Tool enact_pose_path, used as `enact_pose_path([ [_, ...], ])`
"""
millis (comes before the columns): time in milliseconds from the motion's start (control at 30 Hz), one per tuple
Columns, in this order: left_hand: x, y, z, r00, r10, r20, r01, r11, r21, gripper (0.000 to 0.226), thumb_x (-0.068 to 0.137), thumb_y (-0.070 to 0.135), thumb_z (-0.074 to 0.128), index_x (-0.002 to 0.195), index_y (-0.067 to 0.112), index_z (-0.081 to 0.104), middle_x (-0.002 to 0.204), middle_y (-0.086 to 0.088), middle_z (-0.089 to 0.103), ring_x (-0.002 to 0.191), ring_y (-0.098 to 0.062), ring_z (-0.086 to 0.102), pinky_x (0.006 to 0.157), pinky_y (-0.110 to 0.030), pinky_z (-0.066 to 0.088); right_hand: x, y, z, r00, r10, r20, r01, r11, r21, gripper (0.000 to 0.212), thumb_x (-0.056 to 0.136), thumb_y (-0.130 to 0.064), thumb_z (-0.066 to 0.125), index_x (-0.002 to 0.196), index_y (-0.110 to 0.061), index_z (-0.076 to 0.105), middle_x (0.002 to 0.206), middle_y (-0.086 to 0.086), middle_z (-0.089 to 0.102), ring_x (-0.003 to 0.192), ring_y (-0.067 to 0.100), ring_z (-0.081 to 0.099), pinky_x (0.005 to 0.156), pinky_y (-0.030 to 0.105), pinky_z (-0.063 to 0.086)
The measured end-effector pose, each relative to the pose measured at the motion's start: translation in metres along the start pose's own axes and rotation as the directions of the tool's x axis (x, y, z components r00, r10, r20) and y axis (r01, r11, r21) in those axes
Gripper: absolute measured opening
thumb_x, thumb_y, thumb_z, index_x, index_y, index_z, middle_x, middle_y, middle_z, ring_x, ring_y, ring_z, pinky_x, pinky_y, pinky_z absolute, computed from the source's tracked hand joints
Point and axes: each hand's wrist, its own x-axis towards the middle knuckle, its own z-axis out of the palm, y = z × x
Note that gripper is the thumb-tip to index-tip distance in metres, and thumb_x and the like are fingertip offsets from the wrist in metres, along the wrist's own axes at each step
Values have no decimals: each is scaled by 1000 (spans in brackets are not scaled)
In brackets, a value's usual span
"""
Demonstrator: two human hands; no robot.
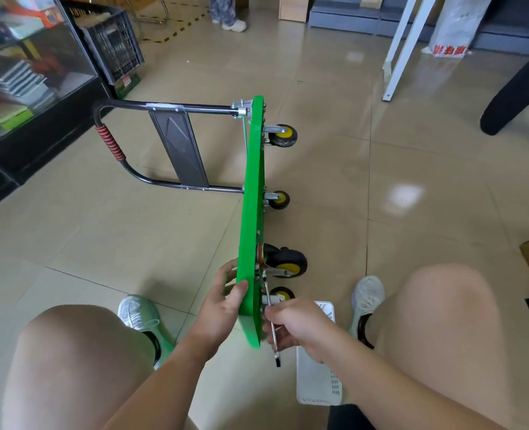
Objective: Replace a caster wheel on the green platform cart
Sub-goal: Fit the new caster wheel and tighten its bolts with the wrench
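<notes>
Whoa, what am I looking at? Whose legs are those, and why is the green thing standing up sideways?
This is one picture from a camera worn on a person's head, looking down. So the bare knees and pale shoes belong to that same person, low over a tiled floor. The green thing is a platform cart tipped onto its side. Its black handle sticks out left and its four caster wheels stick out right. The left hand grips the cart's near edge. The right hand holds a metal wrench, whose top end reaches up to the fittings by the nearest wheels. A white plastic basket lies on the floor beneath that arm.
</notes>
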Motion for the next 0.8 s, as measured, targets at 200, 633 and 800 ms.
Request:
enact_pose_path([
  [200,-2,-1,0,1000,-4,-6,4,1000,-16,42,93,43,53,134,48,53,133,2,66,113,-23,70,100,-46,56,14,8,9,992,-127,-14,125,989,-79,18,97,-16,63,96,-5,76,83,11,74,74,30,72,76,44,63],
  [633,-2,-3,2,1000,-14,-17,14,1000,-5,36,110,18,45,137,40,51,133,-3,67,111,-18,71,91,-31,57,24,8,15,979,-203,-15,198,969,-147,22,95,-20,63,81,-11,77,68,5,72,60,21,70,71,43,63],
  [800,-1,-5,0,999,34,-1,-34,999,-12,34,107,27,50,139,37,51,134,-7,66,113,-22,70,89,-30,56,23,9,16,977,-210,-31,206,974,-98,30,96,-17,62,68,-17,72,62,1,67,54,18,63,56,30,53],
])
